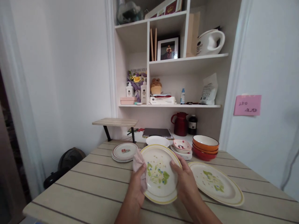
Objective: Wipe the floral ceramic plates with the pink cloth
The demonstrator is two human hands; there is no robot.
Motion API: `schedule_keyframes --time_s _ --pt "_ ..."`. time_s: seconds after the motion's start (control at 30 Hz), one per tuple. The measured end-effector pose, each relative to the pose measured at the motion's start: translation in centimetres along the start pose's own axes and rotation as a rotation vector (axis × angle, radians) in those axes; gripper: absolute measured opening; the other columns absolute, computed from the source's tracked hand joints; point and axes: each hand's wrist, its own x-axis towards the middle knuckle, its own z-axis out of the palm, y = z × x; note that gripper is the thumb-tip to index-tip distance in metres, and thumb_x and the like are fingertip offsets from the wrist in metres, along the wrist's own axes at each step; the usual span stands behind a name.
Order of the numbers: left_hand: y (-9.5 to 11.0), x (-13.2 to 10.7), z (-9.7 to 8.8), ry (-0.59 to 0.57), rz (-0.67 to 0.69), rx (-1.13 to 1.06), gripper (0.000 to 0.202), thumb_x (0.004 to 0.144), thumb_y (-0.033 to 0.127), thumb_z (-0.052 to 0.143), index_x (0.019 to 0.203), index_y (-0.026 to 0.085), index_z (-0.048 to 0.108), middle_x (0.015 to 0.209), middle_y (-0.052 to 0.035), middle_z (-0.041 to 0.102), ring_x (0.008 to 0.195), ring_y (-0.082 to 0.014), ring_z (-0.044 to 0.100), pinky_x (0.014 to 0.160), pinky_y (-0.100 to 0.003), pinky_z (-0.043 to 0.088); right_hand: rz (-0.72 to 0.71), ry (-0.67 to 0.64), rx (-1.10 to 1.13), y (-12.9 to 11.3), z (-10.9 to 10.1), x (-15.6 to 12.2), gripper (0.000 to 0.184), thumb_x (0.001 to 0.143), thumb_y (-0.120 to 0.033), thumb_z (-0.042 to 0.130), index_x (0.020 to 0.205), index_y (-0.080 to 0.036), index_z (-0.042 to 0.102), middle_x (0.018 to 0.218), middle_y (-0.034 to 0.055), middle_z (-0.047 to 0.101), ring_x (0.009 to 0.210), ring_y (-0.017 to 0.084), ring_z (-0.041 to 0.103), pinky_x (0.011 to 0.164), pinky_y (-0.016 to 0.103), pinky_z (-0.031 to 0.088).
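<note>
A cream plate (pixel 160 163) with a yellow rim and green floral print is tilted up over the table. My right hand (pixel 185 182) grips its right edge, thumb on the face. My left hand (pixel 137 183) is closed on a pale pink cloth (pixel 139 165) pressed against the plate's left side. A matching floral plate (pixel 216 183) lies flat on the table to the right.
On the slatted table (pixel 93 183) stand a stack of red-rimmed plates (pixel 125 151), a white plate (pixel 157 141), small dishes (pixel 182 146) and stacked orange and red bowls (pixel 205 147). Behind are a red jug (pixel 180 123), shelves and a small wooden riser (pixel 115 122).
</note>
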Motion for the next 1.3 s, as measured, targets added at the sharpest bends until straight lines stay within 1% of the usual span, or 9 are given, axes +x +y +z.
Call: schedule_keyframes --time_s 0.17,0.33,0.47,0.57,0.67,0.9,1.1,1.2,1.3 --pt "-1.1 -0.2 0.8 -0.016 0.030 -0.094 0.052 0.077 0.022 0.068 0.127 0.012 0.056 0.116 -0.0162 0.070 0.109 -0.0308 0.064 0.097 -0.044 0.049 -0.094 0.075 0.016 0.7 0.5 -0.4 0.067 0.059 -0.038 0.074 0.123 -0.025 0.056 0.097 0.0048 0.074 0.082 0.024 0.069 0.072 0.038 0.056" --pt "-2.6 0.3 1.1 -0.045 0.011 -0.125 0.051 0.078 0.021 0.066 0.127 0.012 0.055 0.115 -0.0156 0.070 0.113 -0.0291 0.061 0.100 -0.041 0.048 -0.116 0.155 0.055 1.3 0.9 -0.9 0.070 0.067 -0.037 0.072 0.131 -0.031 0.047 0.100 0.0013 0.073 0.084 0.021 0.069 0.075 0.035 0.057" --pt "-2.3 0.7 0.7 -0.002 0.027 -0.098 0.054 0.075 0.018 0.069 0.127 0.010 0.055 0.115 -0.0173 0.070 0.112 -0.0302 0.062 0.097 -0.042 0.050 -0.026 0.030 0.091 1.4 0.8 -0.7 0.074 0.070 -0.031 0.073 0.137 -0.034 0.040 0.099 -0.0002 0.074 0.085 0.021 0.069 0.077 0.034 0.056" --pt "-1.0 0.4 0.4 0.073 0.114 -0.048 0.063 0.069 0.012 0.072 0.129 0.013 0.053 0.116 -0.0160 0.069 0.109 -0.0303 0.064 0.094 -0.041 0.051 0.163 -0.077 0.107 0.8 0.3 0.0 0.069 0.071 -0.027 0.072 0.135 -0.025 0.046 0.096 0.0043 0.075 0.083 0.023 0.070 0.074 0.035 0.057" --pt "0.3 -0.3 0.2 0.075 0.140 0.051 0.068 0.066 0.015 0.076 0.130 0.016 0.053 0.114 -0.0152 0.071 0.104 -0.0317 0.066 0.090 -0.043 0.053 0.300 -0.116 0.100 -0.5 -0.5 0.5 0.063 0.072 -0.026 0.071 0.131 -0.019 0.050 0.097 0.0076 0.076 0.083 0.024 0.071 0.072 0.034 0.057" --pt "1.3 -0.5 -1.2 -0.018 -0.060 0.198 0.061 0.063 0.016 0.076 0.121 0.008 0.059 0.100 -0.0187 0.074 0.093 -0.0332 0.070 0.087 -0.043 0.053 0.415 -0.314 -0.006 -3.0 -1.8 0.4 0.063 0.070 -0.019 0.071 0.130 -0.020 0.051 0.096 0.0098 0.076 0.078 0.027 0.072 0.076 0.043 0.056" --pt "1.5 -0.9 -1.4 -0.174 -0.041 0.216 0.062 0.065 0.015 0.076 0.124 0.008 0.058 0.104 -0.0197 0.073 0.098 -0.0339 0.068 0.091 -0.044 0.050 0.518 -0.396 -0.096 -3.2 -2.2 0.6 0.040 0.071 -0.017 0.070 0.110 -0.007 0.063 0.088 0.0166 0.076 0.076 0.028 0.073 0.080 0.043 0.056" --pt "1.6 -1.2 -1.2 -0.201 -0.035 0.232 0.063 0.066 0.016 0.077 0.125 0.009 0.058 0.107 -0.0198 0.072 0.100 -0.0340 0.067 0.093 -0.044 0.049 0.490 -0.395 -0.092 -3.0 -1.8 0.5 0.042 0.074 -0.024 0.071 0.112 -0.007 0.062 0.090 0.0183 0.075 0.077 0.029 0.073 0.081 0.045 0.055" --pt "1.5 -1.0 -0.8 -0.116 -0.005 0.206 0.063 0.066 0.019 0.077 0.125 0.009 0.057 0.104 -0.0193 0.073 0.098 -0.0335 0.068 0.092 -0.044 0.050 0.349 -0.328 -0.067 -2.3 -1.3 0.2 0.048 0.073 -0.029 0.073 0.116 -0.010 0.060 0.091 0.0170 0.076 0.075 0.030 0.073 0.077 0.047 0.056"
